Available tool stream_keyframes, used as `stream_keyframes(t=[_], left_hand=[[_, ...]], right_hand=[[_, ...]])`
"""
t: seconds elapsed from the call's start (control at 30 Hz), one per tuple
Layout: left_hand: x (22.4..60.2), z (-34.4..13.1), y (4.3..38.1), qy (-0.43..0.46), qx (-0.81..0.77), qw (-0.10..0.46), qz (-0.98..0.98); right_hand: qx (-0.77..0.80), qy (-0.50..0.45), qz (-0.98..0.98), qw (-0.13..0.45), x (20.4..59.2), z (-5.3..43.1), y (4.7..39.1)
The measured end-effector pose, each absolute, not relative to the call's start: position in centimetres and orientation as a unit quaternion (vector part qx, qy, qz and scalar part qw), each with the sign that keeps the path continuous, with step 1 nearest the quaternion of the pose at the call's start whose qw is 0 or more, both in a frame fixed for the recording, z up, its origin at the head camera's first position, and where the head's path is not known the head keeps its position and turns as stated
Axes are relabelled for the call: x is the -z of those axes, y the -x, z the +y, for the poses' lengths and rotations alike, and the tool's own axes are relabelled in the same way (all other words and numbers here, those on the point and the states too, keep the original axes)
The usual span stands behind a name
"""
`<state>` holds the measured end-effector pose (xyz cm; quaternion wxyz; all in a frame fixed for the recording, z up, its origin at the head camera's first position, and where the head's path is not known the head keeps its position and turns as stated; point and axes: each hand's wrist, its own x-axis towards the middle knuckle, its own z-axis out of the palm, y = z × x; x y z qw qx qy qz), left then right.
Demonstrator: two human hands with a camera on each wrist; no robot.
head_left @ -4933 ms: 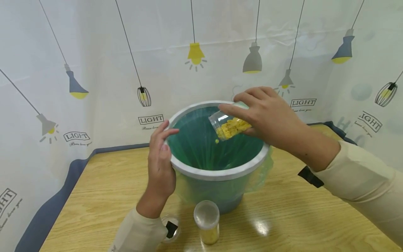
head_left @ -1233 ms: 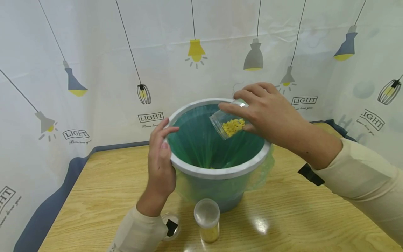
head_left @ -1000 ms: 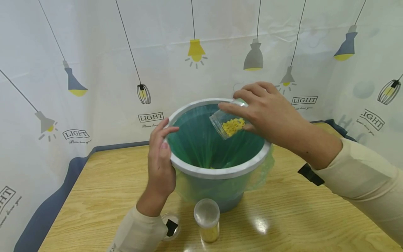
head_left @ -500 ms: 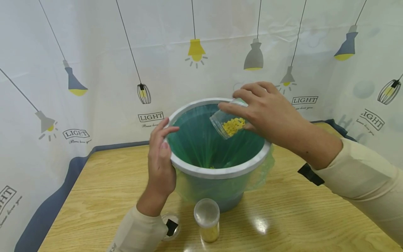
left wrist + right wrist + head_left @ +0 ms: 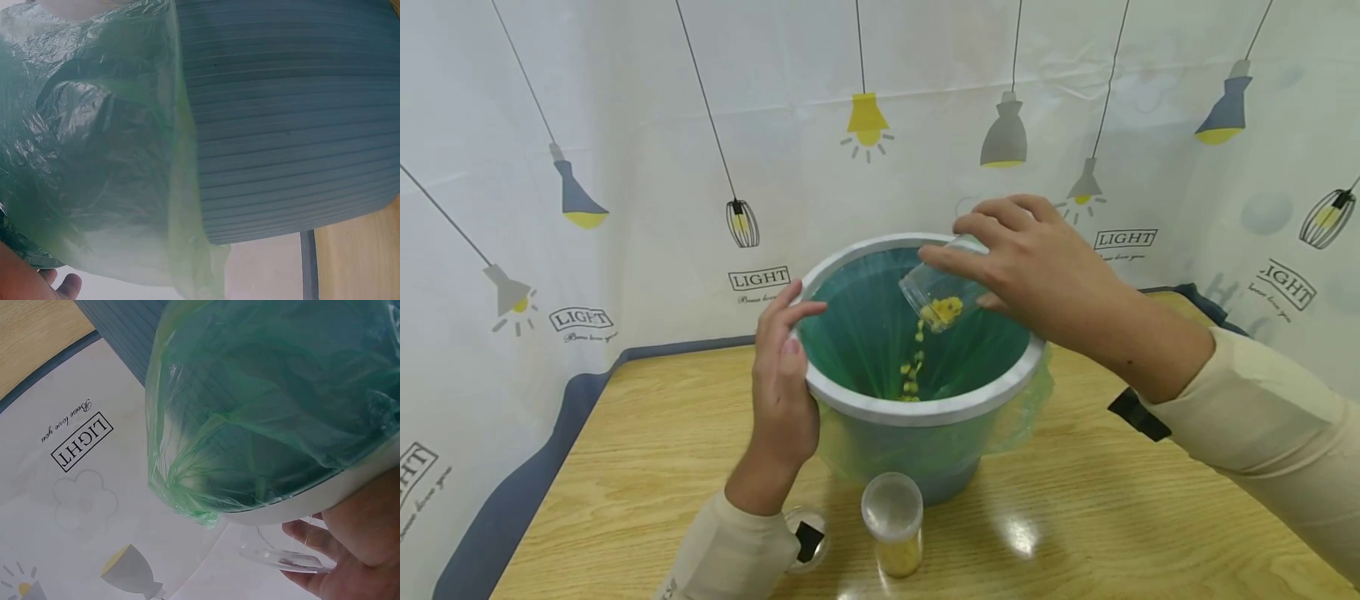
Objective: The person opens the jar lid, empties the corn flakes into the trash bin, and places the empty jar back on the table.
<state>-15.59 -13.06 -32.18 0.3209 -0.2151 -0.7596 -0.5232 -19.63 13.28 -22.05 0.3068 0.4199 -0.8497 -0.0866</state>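
My right hand (image 5: pixel 1022 254) grips a clear plastic jar (image 5: pixel 919 283), tipped mouth-down to the left over a blue-grey bin (image 5: pixel 951 483). Small yellow tablet-like pieces (image 5: pixel 945 311) lie near its mouth, and a stream of them (image 5: pixel 913 367) falls into the bin. A green plastic bag (image 5: pixel 853 333) lines the bin, folded out under the white rim (image 5: pixel 917 412). My left hand (image 5: pixel 782 392) holds the rim at the left, one finger reaching over the inside. In the right wrist view, fingers (image 5: pixel 312 537) wrap the jar's clear base (image 5: pixel 281 559).
A second clear jar (image 5: pixel 898 557) with yellow contents and a lid on stands in front of the bin. Beside it, partly behind the left sleeve, lies a round clear lid (image 5: pixel 808 560). The wooden table (image 5: pixel 647 467) meets a white lamp-printed backdrop (image 5: pixel 662 275).
The yellow pieces in the held jar have dwindled and slid toward its mouth; a stream of them now drops into the bin. Both hands stay nearly in place.
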Motion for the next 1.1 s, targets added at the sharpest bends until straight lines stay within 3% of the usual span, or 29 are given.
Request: stream_keyframes(t=[1.1], left_hand=[[32.22, -13.12, 15.68, 0.226, 0.525, 0.331, -0.751]], right_hand=[[0.096, -0.414, -0.858, 0.288, 21.79, 12.94, 19.61]])
